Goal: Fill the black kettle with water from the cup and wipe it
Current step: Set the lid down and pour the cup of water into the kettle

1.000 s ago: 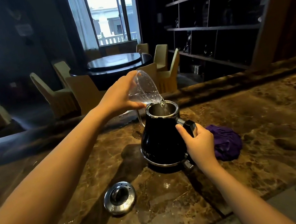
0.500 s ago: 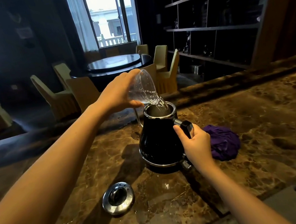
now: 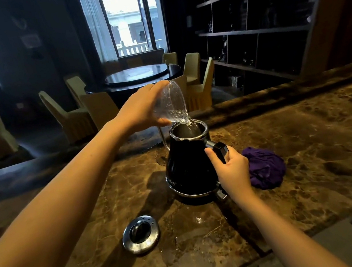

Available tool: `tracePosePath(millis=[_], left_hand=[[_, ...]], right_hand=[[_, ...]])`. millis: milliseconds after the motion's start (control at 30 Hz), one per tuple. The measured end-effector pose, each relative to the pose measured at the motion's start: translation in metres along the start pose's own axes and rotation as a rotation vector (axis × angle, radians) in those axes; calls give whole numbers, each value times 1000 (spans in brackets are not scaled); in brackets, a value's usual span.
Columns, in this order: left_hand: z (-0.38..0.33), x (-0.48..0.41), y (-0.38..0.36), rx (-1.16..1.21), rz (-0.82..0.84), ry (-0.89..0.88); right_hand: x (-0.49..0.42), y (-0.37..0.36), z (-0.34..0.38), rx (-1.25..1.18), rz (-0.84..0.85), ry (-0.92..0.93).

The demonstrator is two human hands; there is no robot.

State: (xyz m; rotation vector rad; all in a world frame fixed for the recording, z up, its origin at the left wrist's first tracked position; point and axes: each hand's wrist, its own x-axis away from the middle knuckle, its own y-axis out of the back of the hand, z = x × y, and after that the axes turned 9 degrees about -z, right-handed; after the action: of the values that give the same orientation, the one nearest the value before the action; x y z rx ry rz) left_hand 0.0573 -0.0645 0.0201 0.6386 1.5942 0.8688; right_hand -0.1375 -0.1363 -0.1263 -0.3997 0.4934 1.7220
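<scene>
2 hands are at work on the brown marble counter point(image 3: 296, 138). My left hand point(image 3: 142, 110) grips the clear cup point(image 3: 172, 105), fingers wrapped over its top side and thumb underneath, tipping it steeply so its lip hangs just above the open mouth of the black kettle point(image 3: 189, 168). Water spills from the lip into the opening. My right hand point(image 3: 233, 170) is clamped on the kettle's black handle, thumb pressed on the near-left side, fingers curled around the far side. The kettle stands upright on the counter, near the middle of the scene, its thin spout showing on the far left of its body. Just right of it, touching my right hand's far side, lies a crumpled purple cloth point(image 3: 265, 166). The kettle's round metal lid point(image 3: 140, 234) rests flat on the counter, nearer to me and left of the kettle, well apart from it.
</scene>
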Motion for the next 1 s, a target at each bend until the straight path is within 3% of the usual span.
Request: tracePosePath(millis=[467,767,1000], left_hand=[[-3,-3,-2,-179,-5,-118],[-8,-9,-2,-338,-94,-287],[-10,-6,-3,-357,-147,-314]], right_hand=[[-1,-1,-3,-5,-4,28],[0,0,-3,-14,-13,39],[0,-1,-3,-8,-16,19]])
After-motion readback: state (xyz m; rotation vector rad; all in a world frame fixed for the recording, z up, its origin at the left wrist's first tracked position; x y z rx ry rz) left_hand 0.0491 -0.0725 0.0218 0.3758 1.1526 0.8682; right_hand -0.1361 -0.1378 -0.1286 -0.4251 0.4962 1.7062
